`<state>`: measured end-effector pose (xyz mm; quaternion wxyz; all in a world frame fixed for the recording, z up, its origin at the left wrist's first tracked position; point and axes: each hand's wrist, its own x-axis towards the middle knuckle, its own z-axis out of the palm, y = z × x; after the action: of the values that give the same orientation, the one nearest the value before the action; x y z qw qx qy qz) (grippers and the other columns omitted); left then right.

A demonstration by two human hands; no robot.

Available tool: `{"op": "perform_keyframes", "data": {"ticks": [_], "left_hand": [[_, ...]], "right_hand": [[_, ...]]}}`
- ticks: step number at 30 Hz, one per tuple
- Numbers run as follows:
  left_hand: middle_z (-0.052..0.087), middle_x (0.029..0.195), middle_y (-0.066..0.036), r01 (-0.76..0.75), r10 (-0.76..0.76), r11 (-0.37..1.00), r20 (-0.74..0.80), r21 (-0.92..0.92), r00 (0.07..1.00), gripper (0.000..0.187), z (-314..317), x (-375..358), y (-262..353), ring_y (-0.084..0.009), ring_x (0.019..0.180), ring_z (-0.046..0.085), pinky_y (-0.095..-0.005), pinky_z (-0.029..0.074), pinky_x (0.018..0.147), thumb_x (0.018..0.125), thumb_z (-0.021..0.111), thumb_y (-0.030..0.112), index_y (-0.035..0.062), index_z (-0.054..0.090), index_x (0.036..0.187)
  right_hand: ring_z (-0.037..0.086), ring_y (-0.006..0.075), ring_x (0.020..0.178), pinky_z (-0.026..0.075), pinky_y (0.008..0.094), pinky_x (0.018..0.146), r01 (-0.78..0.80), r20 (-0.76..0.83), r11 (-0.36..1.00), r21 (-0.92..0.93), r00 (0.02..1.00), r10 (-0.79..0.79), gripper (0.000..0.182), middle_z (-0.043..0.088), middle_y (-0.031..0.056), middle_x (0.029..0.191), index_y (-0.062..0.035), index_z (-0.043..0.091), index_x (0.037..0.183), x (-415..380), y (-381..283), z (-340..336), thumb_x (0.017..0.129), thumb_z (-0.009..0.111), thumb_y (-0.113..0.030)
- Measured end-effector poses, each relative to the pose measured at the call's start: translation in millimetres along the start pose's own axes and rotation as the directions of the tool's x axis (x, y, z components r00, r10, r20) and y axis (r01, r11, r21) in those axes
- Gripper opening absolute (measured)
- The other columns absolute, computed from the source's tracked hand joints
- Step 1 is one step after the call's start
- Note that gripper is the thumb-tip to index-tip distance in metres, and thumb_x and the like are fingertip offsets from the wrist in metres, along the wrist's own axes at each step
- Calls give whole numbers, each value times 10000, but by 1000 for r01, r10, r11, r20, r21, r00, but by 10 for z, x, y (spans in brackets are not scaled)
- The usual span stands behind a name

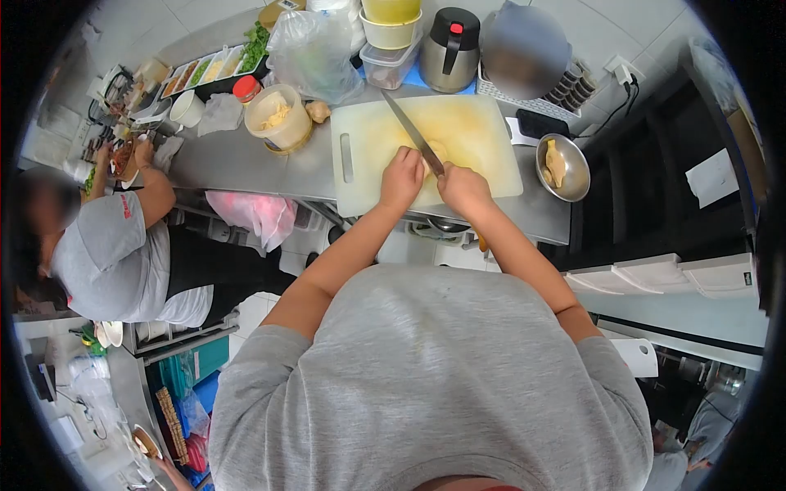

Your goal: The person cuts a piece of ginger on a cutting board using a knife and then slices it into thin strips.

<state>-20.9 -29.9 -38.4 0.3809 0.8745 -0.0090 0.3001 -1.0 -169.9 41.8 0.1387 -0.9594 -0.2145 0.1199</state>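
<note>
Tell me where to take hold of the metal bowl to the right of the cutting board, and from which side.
Grip the metal bowl by its rim, probably from the right, away from the cutting board. Its rim is bare all around, and yellow pieces lie inside, so keep it level. The right hand holding the knife is nearest.

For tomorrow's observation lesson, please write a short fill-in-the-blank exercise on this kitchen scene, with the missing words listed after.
1. The right hand holds a ____ over the pale food.
2. The left hand steadies the food on a white cutting ____.
3. Right of the board, a metal ____ holds more pale pieces.

Missing words: knife; board; bowl
</note>
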Motion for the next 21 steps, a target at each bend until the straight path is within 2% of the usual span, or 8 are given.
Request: {"op": "perform_keyframes", "data": {"ticks": [9,15,18,21], "left_hand": [[544,872,-142,12,-12,1000,13,-9,1000,83,-12,0,6,-354,765,571,-435,475,645,812,566,72,49,556,891],[553,879,-138,20,-20,1000,0,-1,1000,64,-6,7,4,-350,755,574,-408,478,641,847,551,88,35,565,882],[554,875,-138,40,-40,999,10,-16,999,67,-15,6,13,-350,752,573,-407,478,641,848,552,89,36,568,885],[548,869,-136,40,-40,999,-5,-7,999,56,-8,3,17,-357,747,575,-429,481,631,826,557,75,50,553,876]], "right_hand": [[652,372,760,514,469,713,36,17,998,-60,999,-35,243,656,231,801,-5,599,932,-55,-15,-17,857,466,-194],[653,365,768,515,467,705,4,25,1000,-25,1000,-4,246,655,231,790,-9,604,932,144,51,291,851,471,-199],[652,368,772,514,468,710,60,-22,998,-3,998,-60,255,655,233,799,-7,606,934,246,76,324,850,481,-212],[652,370,769,515,467,716,27,-26,1000,15,999,-27,262,654,235,800,-4,606,936,242,76,269,848,495,-224]]}}
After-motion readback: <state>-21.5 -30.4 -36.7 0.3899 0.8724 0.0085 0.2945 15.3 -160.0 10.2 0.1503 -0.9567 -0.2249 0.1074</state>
